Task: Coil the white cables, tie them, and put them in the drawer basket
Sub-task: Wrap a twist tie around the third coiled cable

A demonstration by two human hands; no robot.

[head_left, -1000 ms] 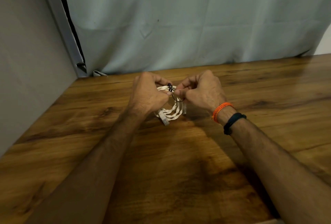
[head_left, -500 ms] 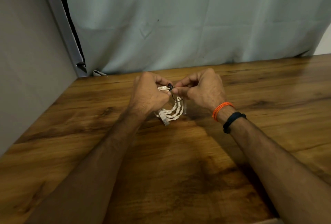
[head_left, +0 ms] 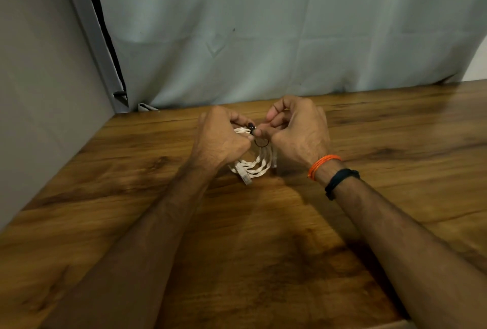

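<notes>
A coiled white cable [head_left: 257, 166] with a clear plug at its lower end is held just above the wooden table [head_left: 263, 236], between both hands. My left hand [head_left: 220, 139] grips the coil's left side from above. My right hand [head_left: 297, 131] pinches a thin black tie [head_left: 261, 143] at the top of the coil, where a small loop of it hangs below the fingertips. Most of the coil's upper part is hidden by my fingers. No drawer basket is in view.
A pale curtain [head_left: 290, 39] hangs along the table's far edge. A grey wall [head_left: 39, 91] and a metal frame strip [head_left: 89, 28] border the left side. Orange and black bands sit on my right wrist.
My right hand has lifted and turned a little at the top of the coil, fingers working the black tie. The left hand and the coil have barely moved.
</notes>
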